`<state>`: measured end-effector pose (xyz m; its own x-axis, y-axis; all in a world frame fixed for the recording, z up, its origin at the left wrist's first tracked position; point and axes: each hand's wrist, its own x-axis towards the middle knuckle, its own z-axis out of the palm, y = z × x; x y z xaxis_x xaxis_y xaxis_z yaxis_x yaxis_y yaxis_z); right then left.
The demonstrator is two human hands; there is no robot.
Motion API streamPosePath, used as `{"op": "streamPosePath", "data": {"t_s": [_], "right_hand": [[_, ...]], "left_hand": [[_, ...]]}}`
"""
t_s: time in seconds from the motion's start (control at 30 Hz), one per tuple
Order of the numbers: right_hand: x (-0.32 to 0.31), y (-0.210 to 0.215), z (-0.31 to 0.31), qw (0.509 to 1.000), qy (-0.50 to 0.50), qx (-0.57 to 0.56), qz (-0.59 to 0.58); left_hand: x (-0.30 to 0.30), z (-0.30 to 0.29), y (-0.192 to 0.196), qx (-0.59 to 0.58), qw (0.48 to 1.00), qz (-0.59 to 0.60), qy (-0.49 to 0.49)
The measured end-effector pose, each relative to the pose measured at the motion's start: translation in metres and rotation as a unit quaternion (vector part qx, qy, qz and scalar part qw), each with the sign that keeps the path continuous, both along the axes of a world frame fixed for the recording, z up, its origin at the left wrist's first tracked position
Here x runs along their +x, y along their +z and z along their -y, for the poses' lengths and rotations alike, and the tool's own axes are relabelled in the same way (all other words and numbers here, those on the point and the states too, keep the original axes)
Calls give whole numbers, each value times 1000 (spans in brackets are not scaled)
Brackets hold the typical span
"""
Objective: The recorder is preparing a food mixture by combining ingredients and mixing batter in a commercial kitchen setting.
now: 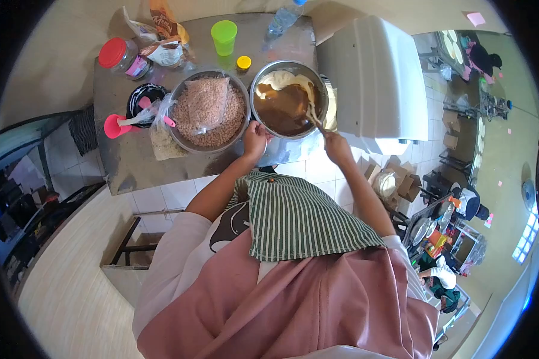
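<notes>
A metal bowl (326, 90) stands near the table's front right, with brown liquid and a pale cream mixture in it. My right hand (338, 148) is closed round the handle of a light-coloured stirring utensil (313, 115). Its lower end dips into the mixture at the bowl's right side, so its exact kind is hidden. At the bowl's lower left rim, my left hand (257, 140) grips the edge with bent fingers. Left of it, a wider metal bowl (244, 122) holds pinkish-brown granules and a clear bag (207, 103) of the same granules.
On the metal table (123, 164) are a green cup (224, 38), a yellow cap (244, 63), a water bottle (283, 20), a red-lidded jar (113, 52), a pink cup (115, 126) and a black bowl (139, 107). A large white appliance (380, 84) borders the right side.
</notes>
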<state>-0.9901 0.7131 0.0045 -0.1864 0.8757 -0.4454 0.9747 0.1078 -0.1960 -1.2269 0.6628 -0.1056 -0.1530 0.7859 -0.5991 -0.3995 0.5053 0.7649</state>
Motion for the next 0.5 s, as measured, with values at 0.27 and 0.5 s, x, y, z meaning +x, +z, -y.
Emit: {"op": "streamPosePath", "data": {"t_s": [0.27,0.5], "right_hand": [[-59,84,-9,999,-16,-29,33],[-75,112,-65,947,215,189,147]], "left_hand": [[4,18,-1,0,999,34,-20],[-10,5,6,-89,993,76,1]]}}
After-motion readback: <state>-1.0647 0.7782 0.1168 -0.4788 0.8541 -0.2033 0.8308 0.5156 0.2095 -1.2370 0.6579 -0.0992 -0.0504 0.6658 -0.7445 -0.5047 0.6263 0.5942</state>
